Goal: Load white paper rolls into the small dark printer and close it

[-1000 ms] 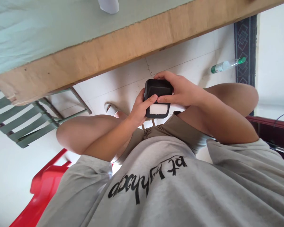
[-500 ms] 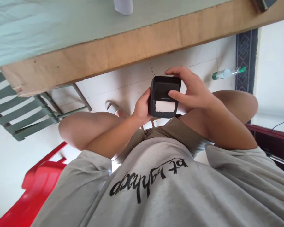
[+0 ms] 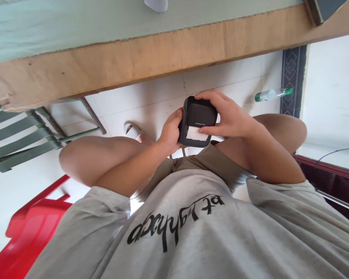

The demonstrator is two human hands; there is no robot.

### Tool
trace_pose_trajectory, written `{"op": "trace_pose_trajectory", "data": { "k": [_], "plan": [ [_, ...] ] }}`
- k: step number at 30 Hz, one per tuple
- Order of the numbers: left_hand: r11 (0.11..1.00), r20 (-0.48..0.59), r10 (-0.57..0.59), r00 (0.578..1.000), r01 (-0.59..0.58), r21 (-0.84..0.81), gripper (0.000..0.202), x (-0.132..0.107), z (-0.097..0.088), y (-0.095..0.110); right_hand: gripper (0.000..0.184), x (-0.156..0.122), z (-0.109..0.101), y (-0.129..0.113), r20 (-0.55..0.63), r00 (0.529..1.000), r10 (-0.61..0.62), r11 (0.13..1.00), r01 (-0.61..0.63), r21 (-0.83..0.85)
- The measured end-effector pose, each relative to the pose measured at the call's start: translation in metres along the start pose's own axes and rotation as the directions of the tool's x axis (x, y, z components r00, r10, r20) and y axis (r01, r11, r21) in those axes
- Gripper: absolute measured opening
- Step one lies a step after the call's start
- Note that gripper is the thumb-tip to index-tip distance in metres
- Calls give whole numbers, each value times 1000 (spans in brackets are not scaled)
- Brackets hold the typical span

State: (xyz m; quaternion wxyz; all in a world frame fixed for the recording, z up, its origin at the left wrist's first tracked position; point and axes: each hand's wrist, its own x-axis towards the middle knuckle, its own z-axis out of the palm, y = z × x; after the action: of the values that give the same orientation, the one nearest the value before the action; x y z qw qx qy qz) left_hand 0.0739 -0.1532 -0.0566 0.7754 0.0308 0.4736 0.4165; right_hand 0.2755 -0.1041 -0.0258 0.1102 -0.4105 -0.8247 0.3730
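A small black portable label printer is held above my lap, with a strip of white paper showing at its lower part. My left hand is closed around the printer's left side, its thumb along the edge. On the other side, my right hand has its fingers over the printer's top right edge. The right thumb reaches across the front, its tip at the paper. The printer's underside and the left fingertips behind it are hidden.
A wooden table edge with a green cloth runs across in front. On the floor lie a clear plastic bottle with a green cap. A green slatted chair and a red plastic chair stand at the left.
My right thumb has moved down from the printer's dark cover to the paper, and the right fingers have come onto its top edge. The whole view has shifted slightly.
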Motion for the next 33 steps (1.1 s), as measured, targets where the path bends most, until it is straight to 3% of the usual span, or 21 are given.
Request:
{"op": "trace_pose_trajectory", "data": {
  "k": [3, 6, 8, 11, 13, 15, 18, 22, 28, 30, 31, 32, 33],
  "plan": [
    [999, -2, -34, 999, 34, 10, 26, 2, 1, 0, 71, -1, -2, -5, -95, 993, -76, 996, 70, -63],
    [994, 4, -76, 997, 75, 81, 27, 5, -1, -3, 42, -2, -4, -5, -282, 948, -145, 986, 117, -115],
    [990, 12, -72, 997, 70, 124, 28, 7, -4, -5, 34, -2, -3, -4, -418, 902, -104, 985, 35, -171],
    [988, 17, -33, 999, 30, 153, 29, 7, -7, -7, 40, -1, 1, -4, -499, 865, 54, 912, -246, -328],
    [987, 15, -5, 1000, 3, 158, 27, 7, -6, -7, 47, 0, 7, -6, -457, 882, 118, 853, -325, -408],
    [987, 13, 13, 1000, -15, 163, 25, 6, -5, -7, 48, 2, 13, -13, -390, 910, 140, 840, -318, -439],
    [982, -12, 44, 999, -41, 183, 23, 7, -2, -6, 44, 6, 19, -29, -219, 939, 266, 804, -342, -486],
    [978, -62, 57, 996, -44, 205, 19, 9, -2, -6, 41, 14, 19, -46, 21, 892, 452, 764, -374, -526],
    [973, -47, 44, 998, -33, 227, 18, 7, -3, -9, 38, 14, 13, -36, 50, 883, 466, 805, -400, -437],
    [977, -48, 33, 998, -22, 212, 20, 7, -3, -10, 38, 8, 2, -29, 73, 908, 412, 887, -382, -260],
    [979, -49, 29, 998, -19, 203, 22, 7, -3, -10, 41, 4, -5, -25, 104, 921, 376, 926, -367, -93],
    [981, -50, 27, 998, -17, 192, 25, 7, -3, -9, 48, 1, -13, -23, 122, 934, 336, 928, -350, 126],
    [983, -52, 24, 998, -14, 182, 26, 8, -3, -9, 59, -2, -21, -20, 118, 944, 307, 878, -329, 348]
  ]
}}
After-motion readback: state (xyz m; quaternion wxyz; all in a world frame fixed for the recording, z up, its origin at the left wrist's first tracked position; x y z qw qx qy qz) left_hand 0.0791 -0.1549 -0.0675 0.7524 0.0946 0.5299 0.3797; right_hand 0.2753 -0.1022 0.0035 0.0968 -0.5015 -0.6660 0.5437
